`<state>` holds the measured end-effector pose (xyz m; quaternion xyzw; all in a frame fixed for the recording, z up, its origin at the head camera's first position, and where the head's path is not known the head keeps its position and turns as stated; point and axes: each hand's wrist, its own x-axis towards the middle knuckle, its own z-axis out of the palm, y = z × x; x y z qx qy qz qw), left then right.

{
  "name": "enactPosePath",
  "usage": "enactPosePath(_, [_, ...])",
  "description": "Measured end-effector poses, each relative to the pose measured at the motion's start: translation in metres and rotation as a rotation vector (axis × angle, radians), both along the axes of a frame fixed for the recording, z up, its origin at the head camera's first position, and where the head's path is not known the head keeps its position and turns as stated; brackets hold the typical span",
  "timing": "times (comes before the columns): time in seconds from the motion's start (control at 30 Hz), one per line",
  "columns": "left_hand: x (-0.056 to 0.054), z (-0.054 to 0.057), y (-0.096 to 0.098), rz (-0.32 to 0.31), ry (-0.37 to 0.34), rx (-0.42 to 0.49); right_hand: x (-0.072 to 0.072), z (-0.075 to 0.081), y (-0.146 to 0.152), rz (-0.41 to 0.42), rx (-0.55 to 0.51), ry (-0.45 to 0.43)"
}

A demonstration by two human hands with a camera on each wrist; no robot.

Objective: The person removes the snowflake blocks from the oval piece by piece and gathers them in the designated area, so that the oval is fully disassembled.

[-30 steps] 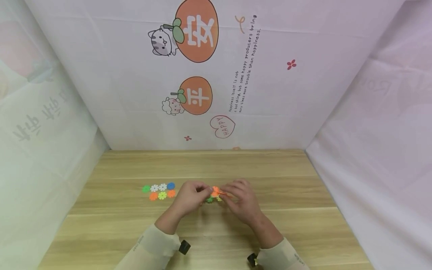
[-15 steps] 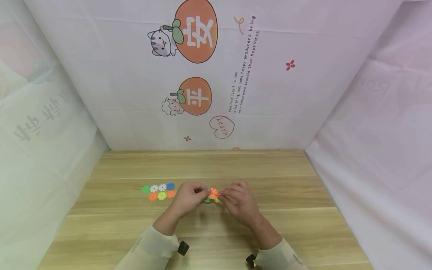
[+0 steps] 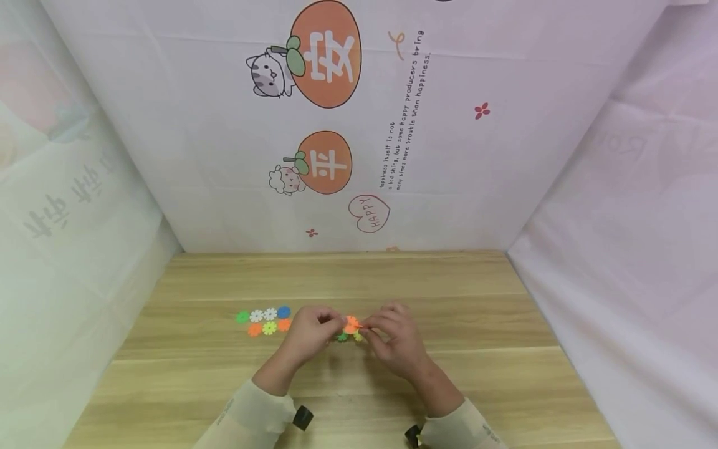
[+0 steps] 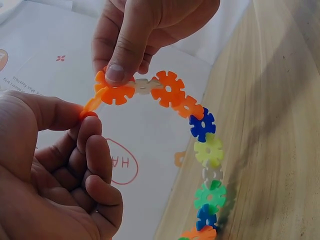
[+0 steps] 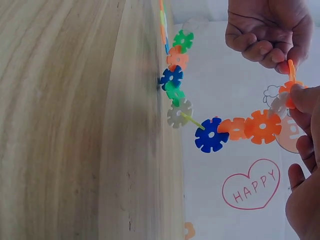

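My left hand (image 3: 311,330) pinches an orange snowflake-shaped plastic disc (image 4: 95,101), edge-on in the left wrist view. With thumb and fingers, my right hand (image 3: 397,340) grips the orange end disc (image 4: 117,92) of a chain of slotted discs (image 5: 211,135) in orange, white, blue, green and yellow. The two orange discs meet between the hands; whether their slots are fully joined I cannot tell. From there the chain hangs toward the table. Its green disc (image 3: 342,337) shows below the hands in the head view.
Left of the hands, several loose discs lie in two rows on the wooden table (image 3: 449,287), among them a blue disc (image 3: 284,311) and a yellow disc (image 3: 269,328). A printed white cloth (image 3: 437,156) stands behind, with more cloth at both sides.
Both hands have shifted slightly left with the chain. The pinched orange disc stays between them. The loose discs lie as before.
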<state>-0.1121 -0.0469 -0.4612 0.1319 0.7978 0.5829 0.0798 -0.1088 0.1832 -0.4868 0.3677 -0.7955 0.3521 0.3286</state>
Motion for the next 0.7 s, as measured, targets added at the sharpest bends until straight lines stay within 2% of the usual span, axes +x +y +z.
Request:
enactPosePath(0.33, [0.0027,0.0026,0.0008,0.023,-0.015,0.061,0.0011,-0.0003,-0.0031,-0.003,-0.014,0.026])
enactPosePath(0.7, [0.0025,0.0005,-0.0005,0.027,-0.064,0.049,0.0035,-0.0009,-0.0025,0.009,-0.037,0.051])
